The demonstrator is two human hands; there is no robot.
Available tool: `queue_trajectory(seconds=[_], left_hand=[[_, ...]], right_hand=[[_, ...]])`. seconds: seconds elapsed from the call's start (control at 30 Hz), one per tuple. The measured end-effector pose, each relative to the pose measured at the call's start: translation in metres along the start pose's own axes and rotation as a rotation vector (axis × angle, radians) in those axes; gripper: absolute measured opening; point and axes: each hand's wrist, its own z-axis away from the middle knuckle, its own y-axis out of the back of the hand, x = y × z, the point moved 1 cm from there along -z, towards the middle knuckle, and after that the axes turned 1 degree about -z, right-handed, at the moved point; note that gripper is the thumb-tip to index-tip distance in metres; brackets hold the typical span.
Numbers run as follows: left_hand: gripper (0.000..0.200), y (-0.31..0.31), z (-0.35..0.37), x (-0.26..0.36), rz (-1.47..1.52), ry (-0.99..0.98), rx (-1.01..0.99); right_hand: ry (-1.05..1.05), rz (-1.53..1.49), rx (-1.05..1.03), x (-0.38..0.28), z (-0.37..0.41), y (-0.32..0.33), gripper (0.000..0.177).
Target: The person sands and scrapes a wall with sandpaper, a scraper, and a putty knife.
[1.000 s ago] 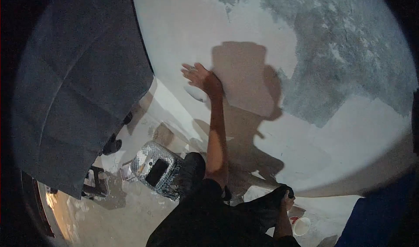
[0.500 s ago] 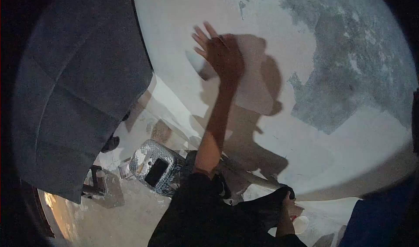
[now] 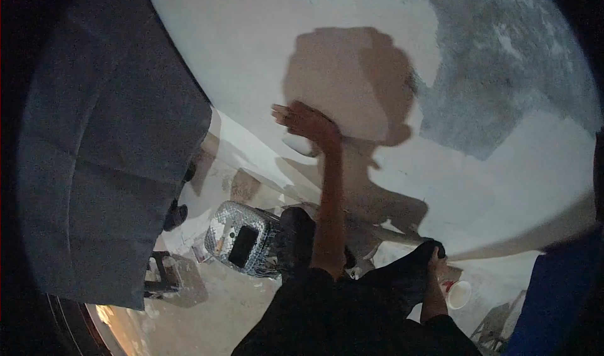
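My left hand [image 3: 304,121] is held up at the pale wall [image 3: 226,54], its fingers stretched to the left and close together. A small pale, flat-looking thing [image 3: 299,144] shows just below the palm and appears to be under the hand. Its kind is hard to make out, as hand and shadow cover much of it. My right hand [image 3: 436,265] rests on my bent right knee [image 3: 434,248] in dark trousers, its fingers partly hidden.
Grey rough patches [image 3: 469,98] mark the wall at right. On the floor are a silvery patterned stool [image 3: 236,227] with a dark phone-like slab [image 3: 243,246], a white tub [image 3: 458,295] and a dark stand [image 3: 160,274]. A grey sheet [image 3: 113,155] hangs at left.
My left hand has come down the wall, and the pale thing below it has moved down too. Its fingers have drawn together. My right hand stays on the knee; the view has shifted slightly.
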Motion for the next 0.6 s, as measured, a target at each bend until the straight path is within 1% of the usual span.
queue_trajectory(seconds=[0.03,0.07,0.13,0.2,0.27,0.33,0.37,0.43,0.5,0.53,0.6], left_hand=[[0.061,-0.011,0.019,-0.012,-0.033,0.001,-0.021],[0.061,-0.012,0.043,-0.003,-0.034,-0.001,-0.039],[0.062,-0.006,0.081,0.046,-0.025,-0.104,-0.088],[0.062,0.003,0.096,0.091,-0.01,-0.398,-0.157],[0.062,-0.002,0.073,0.127,-0.154,-0.604,-0.075],[0.062,-0.007,0.032,0.154,-0.172,-0.7,-0.014],[0.062,-0.006,0.009,0.153,-0.166,-0.705,-0.021],[0.062,-0.003,-0.046,0.146,-0.019,-0.697,0.001],[0.062,-0.004,-0.089,0.138,0.132,-0.685,0.018],[0.062,-0.006,-0.1,0.135,0.204,-0.678,0.026],[0.065,0.007,-0.095,0.118,0.264,-0.408,-0.011]], right_hand=[[-0.019,-0.001,-0.002,-0.005,0.007,0.004,0.077],[-0.031,0.011,0.041,-0.011,0.014,0.008,0.077],[-0.052,0.014,0.095,-0.011,0.012,0.009,0.076],[-0.023,0.001,0.05,-0.001,0.004,0.002,0.08],[-0.025,0.016,0.056,0.008,0.001,-0.002,0.08],[-0.03,0.019,0.062,0.013,-0.003,-0.009,0.081],[-0.008,0.042,0.084,0.02,-0.007,-0.014,0.08],[0.005,0.054,0.115,0.021,-0.012,-0.015,0.08],[-0.081,-0.005,0.077,0.015,-0.003,-0.007,0.079],[-0.084,0.001,0.086,0.018,-0.006,-0.011,0.079],[-0.058,-0.027,0.075,0.02,-0.009,-0.016,0.08]])
